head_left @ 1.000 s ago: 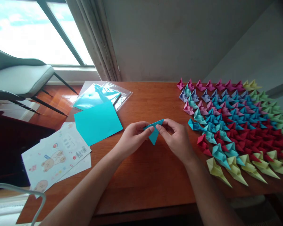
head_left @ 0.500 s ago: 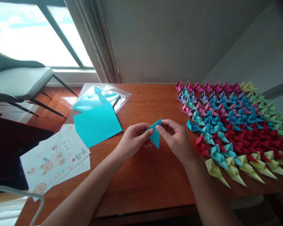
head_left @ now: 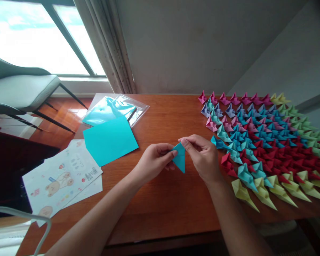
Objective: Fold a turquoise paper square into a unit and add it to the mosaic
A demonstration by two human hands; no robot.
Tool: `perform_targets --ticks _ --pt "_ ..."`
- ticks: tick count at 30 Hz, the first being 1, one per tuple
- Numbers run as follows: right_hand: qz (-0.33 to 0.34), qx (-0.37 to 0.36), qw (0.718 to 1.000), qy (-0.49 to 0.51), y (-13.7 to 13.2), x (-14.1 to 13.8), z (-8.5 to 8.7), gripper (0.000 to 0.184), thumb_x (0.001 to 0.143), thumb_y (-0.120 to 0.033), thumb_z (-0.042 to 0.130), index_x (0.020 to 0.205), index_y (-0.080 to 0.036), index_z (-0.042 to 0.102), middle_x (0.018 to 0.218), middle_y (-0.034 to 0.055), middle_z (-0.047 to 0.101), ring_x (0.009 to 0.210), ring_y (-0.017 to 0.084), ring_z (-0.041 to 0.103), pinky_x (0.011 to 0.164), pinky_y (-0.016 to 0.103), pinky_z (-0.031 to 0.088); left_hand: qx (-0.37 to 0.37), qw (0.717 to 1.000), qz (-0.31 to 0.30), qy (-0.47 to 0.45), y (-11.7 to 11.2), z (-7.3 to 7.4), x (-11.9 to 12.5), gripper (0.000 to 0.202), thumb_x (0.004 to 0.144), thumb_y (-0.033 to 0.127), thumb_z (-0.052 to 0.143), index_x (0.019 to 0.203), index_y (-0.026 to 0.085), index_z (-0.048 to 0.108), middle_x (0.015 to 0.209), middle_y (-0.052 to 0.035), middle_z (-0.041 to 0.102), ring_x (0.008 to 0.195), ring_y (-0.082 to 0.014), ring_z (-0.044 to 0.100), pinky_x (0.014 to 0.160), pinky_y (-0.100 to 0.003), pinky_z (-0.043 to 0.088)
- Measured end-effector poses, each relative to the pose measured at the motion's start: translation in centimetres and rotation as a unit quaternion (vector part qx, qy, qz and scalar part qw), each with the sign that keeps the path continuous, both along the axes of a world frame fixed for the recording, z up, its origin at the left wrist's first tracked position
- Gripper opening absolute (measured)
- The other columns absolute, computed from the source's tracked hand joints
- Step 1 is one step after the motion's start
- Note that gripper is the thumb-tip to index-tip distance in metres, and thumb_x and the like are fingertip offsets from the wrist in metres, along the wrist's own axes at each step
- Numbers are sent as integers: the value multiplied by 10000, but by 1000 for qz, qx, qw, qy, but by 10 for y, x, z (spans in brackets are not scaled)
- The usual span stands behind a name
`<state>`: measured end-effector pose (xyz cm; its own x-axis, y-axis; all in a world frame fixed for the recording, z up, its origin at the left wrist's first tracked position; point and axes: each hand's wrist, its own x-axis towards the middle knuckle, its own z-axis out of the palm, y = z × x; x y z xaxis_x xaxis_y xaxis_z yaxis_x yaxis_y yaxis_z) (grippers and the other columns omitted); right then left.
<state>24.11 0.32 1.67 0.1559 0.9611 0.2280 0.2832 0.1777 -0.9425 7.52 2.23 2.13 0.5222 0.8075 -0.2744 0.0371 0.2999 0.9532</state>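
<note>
A small piece of folded blue origami paper (head_left: 180, 160) is held above the table between my two hands, one of its points turned downward. My left hand (head_left: 161, 156) pinches its left edge, thumb in front and fingers behind. At the upper right corner, my right hand (head_left: 201, 153) grips the paper between thumb and fingertips. The fingers hide part of the folds. Close to the right hand lies a folded blue paper boat (head_left: 220, 143), at the left edge of a large group of paper boats.
Rows of folded paper boats (head_left: 277, 153) in many colours cover the table's right side. On the left lie a stack of blue paper (head_left: 110, 140), a clear plastic packet (head_left: 141, 108) and bear-printed sheets (head_left: 61, 181). A chair (head_left: 24, 89) stands by the window; a white cable (head_left: 46, 231) curves at lower left.
Both hands have shifted slightly right and down with the folded paper. The paper has turned a little, and the right thumb now sits nearer its top corner.
</note>
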Motion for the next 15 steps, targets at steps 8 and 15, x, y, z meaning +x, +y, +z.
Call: perform_targets --ticks 8,15 --pt "14 -36 999 30 2 -3 -3 201 883 -398 648 901 -209 715 872 32 726 793 186 668 691 284 522 41 999 15 15 1 -2 -1 310 881 425 641 783 131 655 610 -19 675 518 -103 595 524 -190 474" --pt "-8 0 999 -37 1 -2 -4 207 887 -370 653 763 -205 675 711 -3 644 663 149 599 618 263 471 62 997 6 54 2 -3 -2 321 890 411 625 705 150 595 583 -9 653 501 -109 596 481 -188 446"
